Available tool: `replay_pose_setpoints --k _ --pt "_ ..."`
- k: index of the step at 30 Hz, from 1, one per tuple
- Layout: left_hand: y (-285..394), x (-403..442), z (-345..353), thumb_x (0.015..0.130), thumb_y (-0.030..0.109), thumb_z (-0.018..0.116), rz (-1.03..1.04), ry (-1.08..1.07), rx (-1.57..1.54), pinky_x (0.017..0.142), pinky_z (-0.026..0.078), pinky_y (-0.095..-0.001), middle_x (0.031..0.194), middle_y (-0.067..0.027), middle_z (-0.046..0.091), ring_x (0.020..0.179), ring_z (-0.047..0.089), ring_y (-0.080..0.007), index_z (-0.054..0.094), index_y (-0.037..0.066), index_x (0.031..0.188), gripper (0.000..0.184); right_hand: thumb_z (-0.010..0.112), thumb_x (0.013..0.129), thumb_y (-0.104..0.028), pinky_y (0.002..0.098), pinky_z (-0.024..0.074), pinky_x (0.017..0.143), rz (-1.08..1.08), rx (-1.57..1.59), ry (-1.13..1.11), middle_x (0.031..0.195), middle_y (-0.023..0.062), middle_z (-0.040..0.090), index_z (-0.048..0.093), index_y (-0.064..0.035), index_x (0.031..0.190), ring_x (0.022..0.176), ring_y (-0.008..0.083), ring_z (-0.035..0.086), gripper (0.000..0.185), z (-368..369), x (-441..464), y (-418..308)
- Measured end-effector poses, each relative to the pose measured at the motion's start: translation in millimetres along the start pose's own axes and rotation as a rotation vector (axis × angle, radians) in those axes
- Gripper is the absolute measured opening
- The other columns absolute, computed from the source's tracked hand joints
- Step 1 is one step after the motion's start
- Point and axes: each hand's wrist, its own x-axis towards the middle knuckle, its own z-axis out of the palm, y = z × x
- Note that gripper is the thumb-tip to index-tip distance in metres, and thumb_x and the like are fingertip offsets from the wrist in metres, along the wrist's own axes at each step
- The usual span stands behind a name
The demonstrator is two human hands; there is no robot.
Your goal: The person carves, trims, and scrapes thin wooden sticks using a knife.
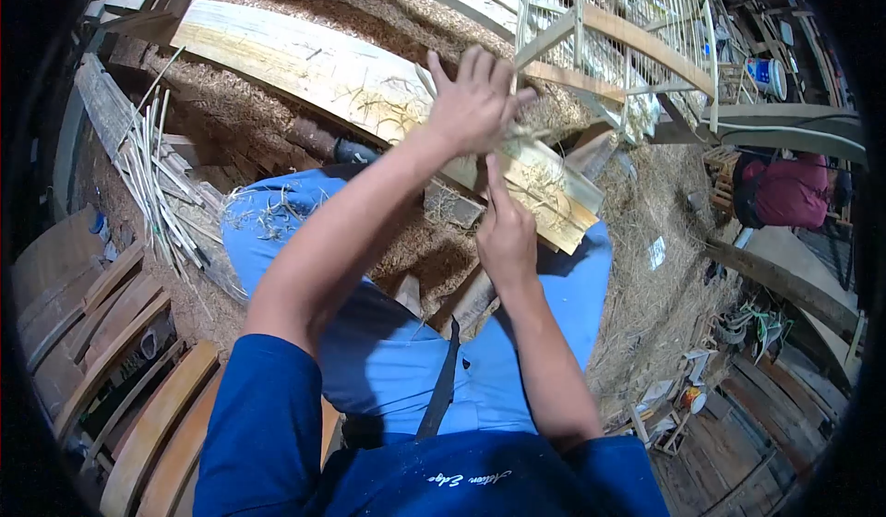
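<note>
A long pale board lies slanting across the person's blue-trousered legs, with thin shavings scattered on it. Above the board, my left hand has its fingers spread, and its palm side is turned away from view. My right hand is closed near the board's right end, its index finger stretched up along a small dark thing that I cannot make out. More curled shavings lie on the board just right of my right hand.
A bundle of thin sticks rests on a worn plank at the left. A wooden cage of thin bars stands at the upper right. Curved wooden pieces are at the lower left. Another person is at the far right.
</note>
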Motion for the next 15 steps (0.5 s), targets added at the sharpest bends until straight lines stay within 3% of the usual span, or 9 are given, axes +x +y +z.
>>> replay_pose_setpoints --k 1,4,8,9,10,12,13,15 --pt "0.1 -6.1 -3.6 0.114 0.05 0.027 -0.004 0.085 -0.003 0.114 0.015 -0.0874 0.136 -0.0191 0.041 0.149 0.034 -0.0347 0.044 0.009 0.127 0.047 0.052 0.091 0.01 0.0549 0.051 0.073 -0.034 -0.027 0.019 0.08 0.0297 0.066 0.049 -0.0107 0.159 0.073 0.0463 0.067 0.072 0.7 1.8 -1.4" --pt "3.9 -16.8 3.6 0.115 0.049 0.026 0.098 0.13 0.174 0.115 0.016 -0.086 0.133 -0.0191 0.044 0.144 0.039 -0.0348 0.044 0.009 0.127 0.046 0.051 0.093 0.01 0.0546 0.0514 0.073 -0.039 -0.04 -0.008 0.083 0.0321 0.066 0.05 -0.0094 0.158 0.074 0.0474 0.068 0.067 -5.0 -3.8 -5.9" --pt "8.1 -11.0 -5.8 0.116 0.044 0.023 -0.045 -0.008 -0.126 0.118 0.019 -0.0801 0.132 -0.0165 0.047 0.135 0.046 -0.035 0.043 0.005 0.132 0.047 0.051 0.093 0.01 0.0538 0.0523 0.074 -0.024 0.017 0.002 0.086 0.0335 0.067 0.05 -0.0073 0.157 0.077 0.0483 0.069 0.067 -2.0 -3.3 2.7" --pt "2.9 -13.7 -11.4 0.114 0.048 0.032 -0.032 0.119 -0.296 0.117 0.028 -0.0702 0.124 -0.0175 0.052 0.127 0.05 -0.0339 0.049 0.004 0.123 0.048 0.051 0.093 0.01 0.0537 0.0523 0.074 -0.025 0.012 0.001 0.086 0.0335 0.067 0.05 -0.0065 0.157 0.077 0.0483 0.069 0.067 0.2 0.0 3.2" --pt "-5.3 -21.4 -12.1 0.114 0.048 0.032 -0.033 0.116 -0.301 0.117 0.028 -0.0702 0.124 -0.0175 0.052 0.127 0.05 -0.0339 0.049 0.004 0.123 0.048 0.051 0.093 0.011 0.0535 0.0523 0.074 -0.029 0.007 -0.001 0.086 0.0334 0.067 0.049 -0.0056 0.158 0.077 0.0482 0.069 0.067 0.7 1.0 3.6" --pt "-28.4 -37.4 -18.4 0.108 0.041 0.056 0.12 0.456 -0.468 0.108 0.04 -0.0541 0.114 -0.015 0.058 0.117 0.055 -0.0334 0.056 0.002 0.118 0.04 0.051 0.093 0.011 0.0537 0.0519 0.074 -0.047 0.008 0.015 0.085 0.0329 0.066 0.049 -0.0062 0.158 0.076 0.0478 0.069 0.067 -2.5 -7.2 3.9" --pt "-36.4 -50.3 -25.8 0.108 0.041 0.056 0.117 0.458 -0.465 0.108 0.04 -0.0541 0.114 -0.015 0.058 0.117 0.055 -0.0334 0.056 0.002 0.118 0.04 0.051 0.093 0.011 0.0539 0.0515 0.074 -0.063 0.012 0.035 0.084 0.0323 0.066 0.049 -0.0068 0.158 0.076 0.0475 0.068 0.067 -3.7 -12.5 3.2" --pt "-42.2 -83.9 -37.0 0.098 0.033 0.072 0.112 0.37 -0.276 0.1 0.042 -0.0471 0.11 -0.014 0.06 0.113 0.055 -0.0344 0.064 0.004 0.113 0.034 0.051 0.093 0.011 0.0541 0.0511 0.074 -0.07 0.019 0.049 0.083 0.0318 0.065 0.048 -0.0074 0.159 0.075 0.0471 0.068 0.068 -2.0 -11.6 0.9"
